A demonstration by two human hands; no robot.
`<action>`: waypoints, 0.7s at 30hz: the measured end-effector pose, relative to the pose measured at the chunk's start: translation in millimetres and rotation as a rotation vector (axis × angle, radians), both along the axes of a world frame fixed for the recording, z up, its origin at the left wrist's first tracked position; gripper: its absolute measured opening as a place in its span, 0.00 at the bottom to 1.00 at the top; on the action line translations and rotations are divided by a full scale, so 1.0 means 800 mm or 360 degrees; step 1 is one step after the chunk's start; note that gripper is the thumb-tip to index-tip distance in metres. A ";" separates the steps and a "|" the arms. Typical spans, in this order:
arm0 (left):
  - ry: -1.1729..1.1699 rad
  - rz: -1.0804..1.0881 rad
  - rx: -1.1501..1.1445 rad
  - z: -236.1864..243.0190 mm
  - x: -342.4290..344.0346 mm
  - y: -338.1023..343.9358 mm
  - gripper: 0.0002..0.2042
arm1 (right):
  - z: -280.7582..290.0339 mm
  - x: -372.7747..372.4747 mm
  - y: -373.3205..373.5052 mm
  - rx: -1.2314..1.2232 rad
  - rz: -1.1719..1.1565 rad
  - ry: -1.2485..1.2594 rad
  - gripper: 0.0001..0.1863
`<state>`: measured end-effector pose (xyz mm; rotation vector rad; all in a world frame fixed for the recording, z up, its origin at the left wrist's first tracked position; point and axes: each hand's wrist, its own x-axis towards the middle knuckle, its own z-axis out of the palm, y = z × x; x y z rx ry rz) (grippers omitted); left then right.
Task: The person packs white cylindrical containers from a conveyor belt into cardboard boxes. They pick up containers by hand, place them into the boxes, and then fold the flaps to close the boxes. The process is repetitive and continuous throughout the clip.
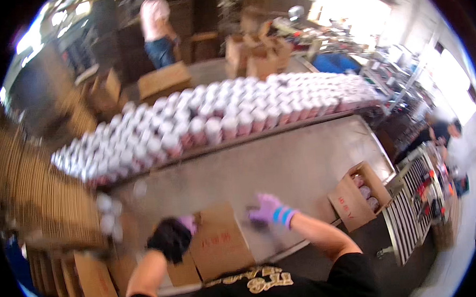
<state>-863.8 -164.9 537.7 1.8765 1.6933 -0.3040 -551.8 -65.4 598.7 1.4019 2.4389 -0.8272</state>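
A brown cardboard carton (221,246) with red print lies on the metal table (313,150) in front of me. My left hand (175,235), with a black covering over a purple glove, is at the carton's upper left edge. Its purple fingers look closed on the cardboard, though blur softens them. Right of the carton, my right hand (271,208) wears a purple glove with a blue band at the wrist. Its fingers are spread above the tabletop, apart from the carton, with nothing in them.
Rows of white-lidded cans (236,108) stand along the table's far side. An open carton (361,196) of cans sits right, beside a roller conveyor (406,223). Stacked flat cardboard (46,191) rises at left. Loose cans (109,214) stand near it. A person (156,29) stands beyond.
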 end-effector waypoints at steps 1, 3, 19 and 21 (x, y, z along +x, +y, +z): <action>-0.0051 0.0189 -0.0122 0.011 0.003 0.007 0.12 | -0.001 0.005 0.008 -0.0303 -0.0122 0.0256 0.42; -0.0268 0.0426 -0.0213 0.057 0.032 0.028 0.11 | -0.009 0.010 0.005 -0.0893 -0.0449 0.0699 0.41; -0.0260 0.0095 0.0164 0.142 0.140 0.006 0.14 | -0.066 0.001 -0.058 -0.1227 -0.0489 0.1379 0.22; 0.0056 0.0010 0.0628 0.115 0.165 -0.028 0.09 | -0.086 0.003 -0.049 -0.0751 -0.0196 0.1137 0.25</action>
